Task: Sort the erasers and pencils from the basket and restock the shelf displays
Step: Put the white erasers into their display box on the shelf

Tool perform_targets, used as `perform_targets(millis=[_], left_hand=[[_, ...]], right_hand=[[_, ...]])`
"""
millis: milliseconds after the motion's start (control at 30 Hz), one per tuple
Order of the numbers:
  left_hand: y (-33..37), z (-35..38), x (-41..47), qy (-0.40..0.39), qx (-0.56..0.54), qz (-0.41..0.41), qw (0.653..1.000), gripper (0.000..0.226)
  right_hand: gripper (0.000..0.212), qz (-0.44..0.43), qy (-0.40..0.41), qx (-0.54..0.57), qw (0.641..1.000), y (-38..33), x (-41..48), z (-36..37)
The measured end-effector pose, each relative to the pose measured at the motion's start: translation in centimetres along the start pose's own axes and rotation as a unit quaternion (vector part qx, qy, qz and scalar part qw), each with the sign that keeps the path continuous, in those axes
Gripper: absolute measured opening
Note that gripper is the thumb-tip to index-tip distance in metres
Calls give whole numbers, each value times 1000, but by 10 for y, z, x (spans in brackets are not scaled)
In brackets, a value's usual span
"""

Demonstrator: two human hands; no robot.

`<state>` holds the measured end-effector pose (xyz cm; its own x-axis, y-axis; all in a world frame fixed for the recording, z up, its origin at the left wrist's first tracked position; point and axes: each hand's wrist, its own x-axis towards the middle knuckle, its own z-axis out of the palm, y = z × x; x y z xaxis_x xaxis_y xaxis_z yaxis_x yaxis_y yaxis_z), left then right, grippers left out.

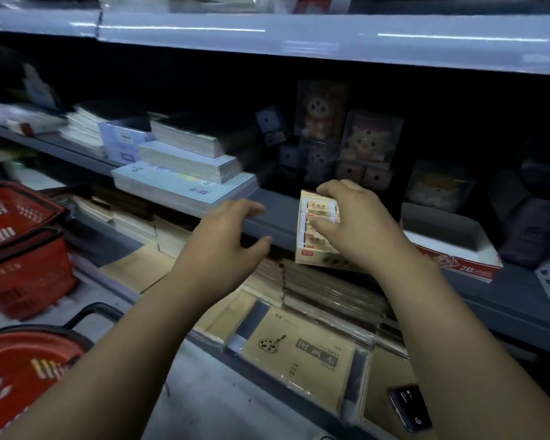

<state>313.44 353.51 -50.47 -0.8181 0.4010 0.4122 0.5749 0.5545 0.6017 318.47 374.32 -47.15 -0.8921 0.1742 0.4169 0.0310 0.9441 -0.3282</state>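
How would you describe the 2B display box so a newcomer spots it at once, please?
Find the grey middle shelf. Right of the right hand gripping a cream eraser box sits the open display box. Only it has a red front printed 2B.

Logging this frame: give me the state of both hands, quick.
Left hand: open, holding nothing.
Right hand: holding the eraser box.

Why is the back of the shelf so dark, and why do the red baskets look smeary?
Head view: the upper shelf edge catches bright glare streaks while the space under it lies in deep shadow; the red baskets at the left are blurred; the wide lens bends the shelf lines.
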Motion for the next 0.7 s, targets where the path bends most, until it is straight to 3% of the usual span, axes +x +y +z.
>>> perform_targets(millis=[367, 700], left_hand=[[-58, -116, -87, -8, 149, -69, 986, 52], [-110, -209, -205, -60, 274, -206, 937, 56]], right_hand=[[58, -170, -146, -6, 975, -133, -12, 43], [59, -344, -274, 16, 898, -263, -54, 102]])
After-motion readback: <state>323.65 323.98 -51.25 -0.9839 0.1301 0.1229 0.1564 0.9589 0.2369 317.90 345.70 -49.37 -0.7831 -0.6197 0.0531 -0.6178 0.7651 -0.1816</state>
